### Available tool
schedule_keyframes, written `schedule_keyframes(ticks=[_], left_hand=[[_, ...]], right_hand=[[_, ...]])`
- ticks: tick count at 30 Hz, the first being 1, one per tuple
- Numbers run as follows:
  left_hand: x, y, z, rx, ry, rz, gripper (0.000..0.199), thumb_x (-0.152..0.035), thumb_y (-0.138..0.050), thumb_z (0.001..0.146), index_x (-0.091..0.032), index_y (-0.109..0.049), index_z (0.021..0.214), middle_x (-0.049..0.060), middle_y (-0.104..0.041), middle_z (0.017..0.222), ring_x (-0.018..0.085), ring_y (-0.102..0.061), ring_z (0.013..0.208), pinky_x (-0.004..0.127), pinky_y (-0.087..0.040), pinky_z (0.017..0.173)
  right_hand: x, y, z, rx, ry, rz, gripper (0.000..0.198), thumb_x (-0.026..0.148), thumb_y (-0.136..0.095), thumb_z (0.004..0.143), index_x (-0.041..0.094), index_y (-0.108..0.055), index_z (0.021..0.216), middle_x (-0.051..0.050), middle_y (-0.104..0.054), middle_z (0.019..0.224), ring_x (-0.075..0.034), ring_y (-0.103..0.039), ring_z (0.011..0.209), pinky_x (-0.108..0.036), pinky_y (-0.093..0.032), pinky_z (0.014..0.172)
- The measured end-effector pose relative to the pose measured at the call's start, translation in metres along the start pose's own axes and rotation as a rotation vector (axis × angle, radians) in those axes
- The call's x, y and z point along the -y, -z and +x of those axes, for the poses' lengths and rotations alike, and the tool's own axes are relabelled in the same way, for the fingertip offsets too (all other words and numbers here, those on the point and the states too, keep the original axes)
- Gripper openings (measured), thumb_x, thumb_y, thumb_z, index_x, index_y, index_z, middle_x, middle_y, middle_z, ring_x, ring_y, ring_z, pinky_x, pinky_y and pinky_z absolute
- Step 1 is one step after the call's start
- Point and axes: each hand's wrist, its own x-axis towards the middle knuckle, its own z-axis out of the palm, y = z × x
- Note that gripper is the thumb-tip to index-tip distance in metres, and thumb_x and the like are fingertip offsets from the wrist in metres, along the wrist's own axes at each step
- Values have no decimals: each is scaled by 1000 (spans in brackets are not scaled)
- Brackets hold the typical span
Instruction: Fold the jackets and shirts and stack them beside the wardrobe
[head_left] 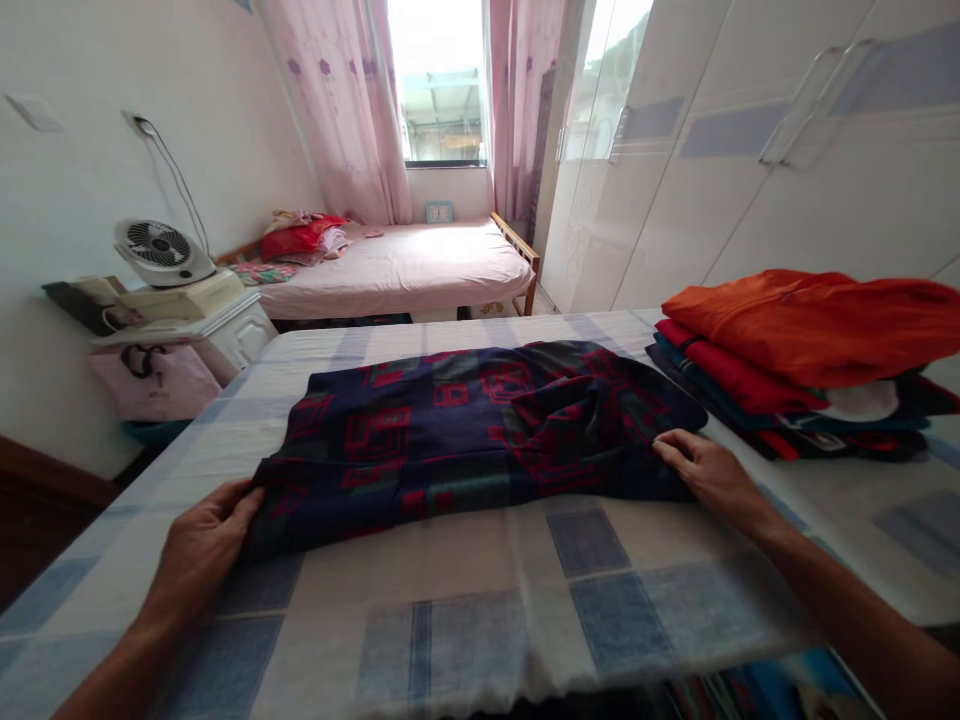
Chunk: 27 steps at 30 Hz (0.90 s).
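Note:
A dark navy garment [450, 440] with red and grey-green geometric patterns lies spread across the bed. Its left part is fairly flat, while the right part is bunched in folds; which kind of garment it is I cannot tell. At its near left corner, my left hand [210, 530] pinches the cloth between thumb and fingers. My right hand [697, 465] grips the garment's right end in the same way. Under it is a white bedsheet [480, 580] with blue checks.
To the right is a stack of folded clothes [780, 390], topped by an orange garment [817, 320]. A fan [161, 250] stands on a white bedside cabinet [240, 335] at left. Beyond are a smaller pink-sheeted bed [420, 265] and white wardrobes [675, 200].

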Motion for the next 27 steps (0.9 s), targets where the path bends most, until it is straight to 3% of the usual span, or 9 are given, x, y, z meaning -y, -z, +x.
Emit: schedule_keyframes(ticks=[3, 5, 8, 11, 13, 17, 20, 23, 27], left_hand=[[5, -2, 4, 50, -31, 144, 45, -42, -48, 75, -19, -60, 112, 5, -70, 97, 23, -66, 82, 32, -52, 73], [6, -2, 8, -16, -124, 236, 48, -41, -45, 78, -19, -54, 120, 8, -66, 109, 23, -66, 81, 34, -52, 71], [3, -5, 14, -122, -449, 317, 43, -40, -41, 83, -20, -56, 118, 9, -57, 125, 25, -61, 98, 39, -49, 87], [-3, -14, 22, 15, -802, 357, 38, -38, -42, 84, -20, -62, 111, 9, -59, 123, 26, -51, 117, 43, -37, 104], [-6, -22, 28, 109, -902, 398, 37, -37, -45, 83, -20, -63, 111, 9, -61, 120, 27, -48, 121, 44, -36, 105], [-8, -31, 34, 173, -854, 410, 30, -38, -46, 81, -23, -68, 94, 8, -68, 98, 26, -61, 96, 39, -48, 87], [-4, -33, 35, 102, -816, 354, 28, -39, -45, 82, -22, -67, 88, 7, -67, 90, 26, -62, 88, 39, -49, 82], [-1, -36, 33, 6, -799, 364, 31, -38, -43, 83, -19, -66, 93, 11, -64, 92, 29, -60, 90, 44, -48, 85], [-9, -35, 22, -88, -835, 395, 35, -33, -38, 85, -18, -61, 105, 15, -61, 105, 32, -58, 99, 51, -46, 91]], right_hand=[[-4, -2, 4, 72, 37, -98, 26, 39, -47, 80, 23, -66, 87, -2, -70, 81, -20, -65, 73, -29, -46, 65], [0, 2, 10, 26, 78, -127, 29, 36, -46, 81, 22, -65, 97, -5, -70, 94, -21, -65, 81, -31, -47, 71], [18, 8, 29, -59, 154, -97, 37, 38, -39, 87, 19, -62, 108, -9, -65, 112, -23, -62, 99, -34, -45, 86], [42, 4, 57, -49, 184, -74, 48, 50, -40, 87, 17, -61, 114, -12, -61, 120, -25, -58, 107, -36, -43, 92], [57, -4, 76, 6, 210, -81, 53, 55, -48, 82, 16, -61, 115, -13, -59, 122, -26, -57, 109, -36, -43, 91], [80, -15, 102, 136, 183, -77, 28, 37, -57, 75, 17, -69, 91, -7, -69, 91, -22, -63, 85, -31, -46, 76], [89, -12, 115, -95, 155, 133, 20, 28, -51, 77, 18, -67, 83, -1, -66, 73, -16, -60, 69, -27, -44, 68], [92, -8, 126, -312, 137, 312, 23, 32, -48, 80, 17, -64, 88, -2, -66, 77, -15, -59, 69, -27, -46, 68], [92, -7, 118, -225, 126, 213, 30, 23, -52, 77, 14, -61, 105, -9, -64, 100, -18, -60, 85, -31, -47, 80]])
